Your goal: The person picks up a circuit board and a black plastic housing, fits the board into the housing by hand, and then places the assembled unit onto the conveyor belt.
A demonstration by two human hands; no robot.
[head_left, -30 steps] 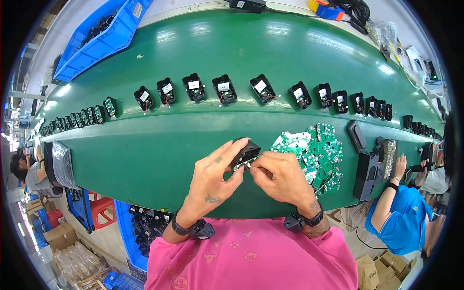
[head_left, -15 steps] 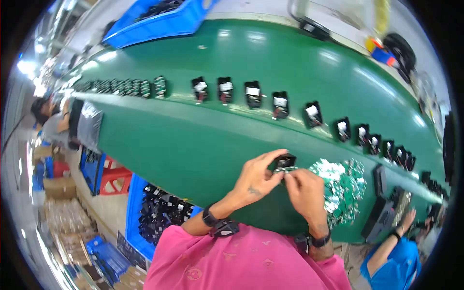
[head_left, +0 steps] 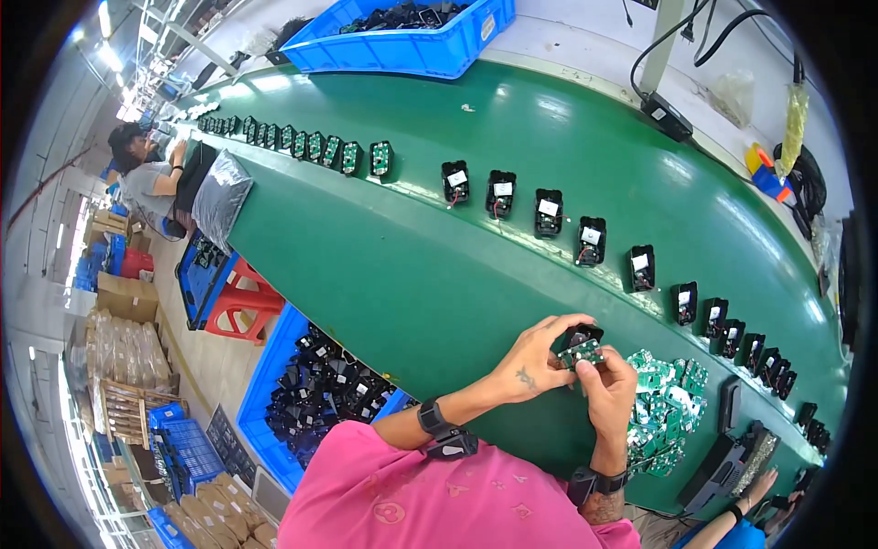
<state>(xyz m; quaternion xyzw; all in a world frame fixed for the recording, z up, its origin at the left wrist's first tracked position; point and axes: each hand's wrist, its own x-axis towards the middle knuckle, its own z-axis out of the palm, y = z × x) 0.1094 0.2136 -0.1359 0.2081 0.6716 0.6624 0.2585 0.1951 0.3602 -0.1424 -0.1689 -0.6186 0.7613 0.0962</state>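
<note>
My left hand point(head_left: 532, 364) is closed around a small black plastic housing point(head_left: 591, 331), above the near part of the green bench. Between my right thumb and fingers is a green circuit board point(head_left: 580, 353), with its component side up at the housing's near side. My right hand point(head_left: 611, 389) pinches the board's near edge, and my left fingertips are close to it too. Whether the board sits inside the housing I cannot tell. Beside my right hand lies a loose heap of green circuit boards point(head_left: 666, 412).
Black housings with white labels point(head_left: 548, 212) and housings with green boards point(head_left: 350, 156) line the raised strip. A blue bin point(head_left: 384, 53) stands at the back. Another blue bin point(head_left: 265, 403) of black parts is at left. Co-workers sit left point(head_left: 151, 178) and right point(head_left: 743, 512).
The whole view has shifted, so the bench and rows appear farther right and lower. The board, seen nearly edge-on before, now shows its green face. Both hands keep hold.
</note>
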